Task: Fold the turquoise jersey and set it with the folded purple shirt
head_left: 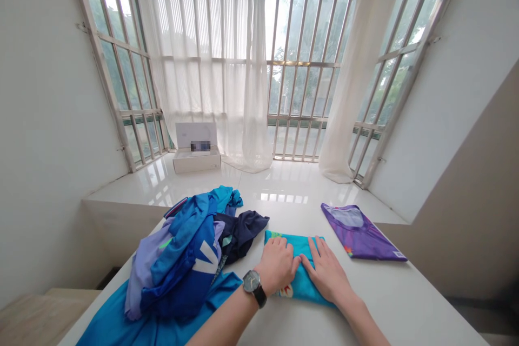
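Note:
A folded turquoise garment point(310, 290) with a patterned print lies flat on the white table in front of me. My left hand point(279, 264), wearing a black-strapped wristwatch point(253, 284), rests on its left half with the fingers curled against the cloth. Across the right half, my right hand point(324, 271) lies flat, fingers stretched out and thumb pointing toward the left hand. The two thumbs almost meet at the middle. Part of the garment's print is hidden beneath the hands.
A loose heap of blue, lilac and navy clothes point(182, 259) covers the table's left side. To the right lies a folded purple garment point(371, 240). An open white box point(197, 162) stands on the window ledge point(279, 184), near sheer curtains point(243, 92) and a barred window.

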{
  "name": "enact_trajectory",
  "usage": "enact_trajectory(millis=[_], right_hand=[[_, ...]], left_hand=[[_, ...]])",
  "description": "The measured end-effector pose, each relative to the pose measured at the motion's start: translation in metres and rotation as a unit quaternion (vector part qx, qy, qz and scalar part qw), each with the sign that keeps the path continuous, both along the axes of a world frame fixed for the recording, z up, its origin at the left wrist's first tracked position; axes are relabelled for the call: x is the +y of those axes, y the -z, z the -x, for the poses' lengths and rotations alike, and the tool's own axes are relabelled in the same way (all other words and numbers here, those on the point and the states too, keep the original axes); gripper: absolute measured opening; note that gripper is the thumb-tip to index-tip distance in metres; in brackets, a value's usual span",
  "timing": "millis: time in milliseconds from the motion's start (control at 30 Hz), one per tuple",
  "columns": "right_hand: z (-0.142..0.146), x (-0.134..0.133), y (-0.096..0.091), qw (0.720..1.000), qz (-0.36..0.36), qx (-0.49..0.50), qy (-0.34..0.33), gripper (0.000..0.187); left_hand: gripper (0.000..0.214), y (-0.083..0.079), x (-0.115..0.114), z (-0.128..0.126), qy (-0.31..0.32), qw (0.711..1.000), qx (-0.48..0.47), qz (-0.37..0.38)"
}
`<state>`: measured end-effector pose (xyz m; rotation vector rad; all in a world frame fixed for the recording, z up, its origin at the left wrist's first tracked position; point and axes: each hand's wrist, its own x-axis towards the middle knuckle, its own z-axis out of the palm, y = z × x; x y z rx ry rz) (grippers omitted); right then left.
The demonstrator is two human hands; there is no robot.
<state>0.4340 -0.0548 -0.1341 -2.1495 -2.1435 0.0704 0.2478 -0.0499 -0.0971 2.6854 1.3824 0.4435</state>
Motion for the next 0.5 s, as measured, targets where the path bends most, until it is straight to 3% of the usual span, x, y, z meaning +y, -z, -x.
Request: enact_trajectory(millis=[133, 267, 500], right_hand=[[-0.001, -0.001, 0.005, 1.000, -0.020, 0.002, 0.001, 0.076], [-0.002, -0.001, 0.010, 0.999, -0.034, 0.007, 0.006, 0.076], [-0.001, -0.001, 0.008, 1.000, -0.018, 0.004, 0.018, 0.077]], left_hand=[[0.064, 0.013, 0.006, -0.002, 0.003, 0.999, -0.036, -0.001], [0.066, 0.026, 0.007, 0.002, -0.007, 0.998, -0.052, 0.022], [0.067, 0.026, -0.001, -0.001, -0.059, 0.995, -0.073, 0.025]])
